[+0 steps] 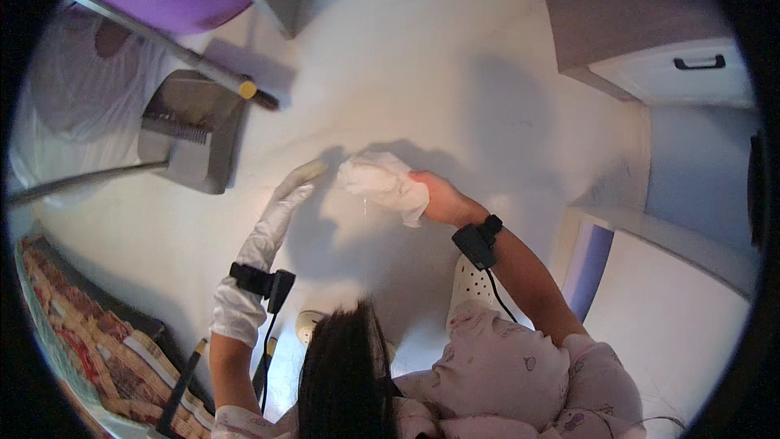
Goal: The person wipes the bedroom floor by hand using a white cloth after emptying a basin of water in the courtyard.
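My right hand (443, 197) is bare and grips the right end of a crumpled white cloth or paper (381, 180), held over the pale floor. To its left is my left hand (303, 178) in a long white glove that reaches up the forearm. The left fingers point toward the white piece, with a gap between them, and hold nothing that I can see. Each wrist wears a black strap with a small device and a cable. Dark hair hangs at the lower middle.
A grey dustpan (216, 134), a metal pole (158, 36) and a plastic-bag-lined bin (55, 91) stand at the left. Patterned fabric (91, 341) lies lower left. A cabinet with a handled drawer (676, 76) is upper right. A perforated white item (472, 283) is under my right forearm.
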The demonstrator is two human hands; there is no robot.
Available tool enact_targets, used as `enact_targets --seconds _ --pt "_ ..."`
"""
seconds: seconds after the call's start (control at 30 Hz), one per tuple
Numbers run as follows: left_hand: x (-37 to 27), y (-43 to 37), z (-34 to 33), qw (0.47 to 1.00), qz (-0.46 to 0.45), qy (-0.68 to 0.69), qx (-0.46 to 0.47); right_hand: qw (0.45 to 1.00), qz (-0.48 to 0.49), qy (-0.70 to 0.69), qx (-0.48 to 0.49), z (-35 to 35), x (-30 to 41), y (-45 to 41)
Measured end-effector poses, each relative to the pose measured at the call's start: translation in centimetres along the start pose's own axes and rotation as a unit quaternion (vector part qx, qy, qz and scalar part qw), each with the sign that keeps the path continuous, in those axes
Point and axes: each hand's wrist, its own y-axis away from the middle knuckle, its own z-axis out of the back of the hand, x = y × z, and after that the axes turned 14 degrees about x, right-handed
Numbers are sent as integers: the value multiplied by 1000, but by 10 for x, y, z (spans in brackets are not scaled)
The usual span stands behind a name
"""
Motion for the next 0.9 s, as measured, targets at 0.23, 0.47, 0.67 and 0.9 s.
enact_targets --seconds 0.23,0.47,0.67,0.9 --pt "-5 -17 -14 982 13 170 75 997 -21 -53 47 -29 13 -11" --pt "-22 -42 -26 997 18 76 -6 999 7 31 -26 -25 7 16" --pt "-35 -38 -47 931 -148 -333 20 967 132 -216 -16 -53 -6 4" --pt "-17 -43 -59 909 -132 -357 170 827 135 320 -442 -10 34 20"
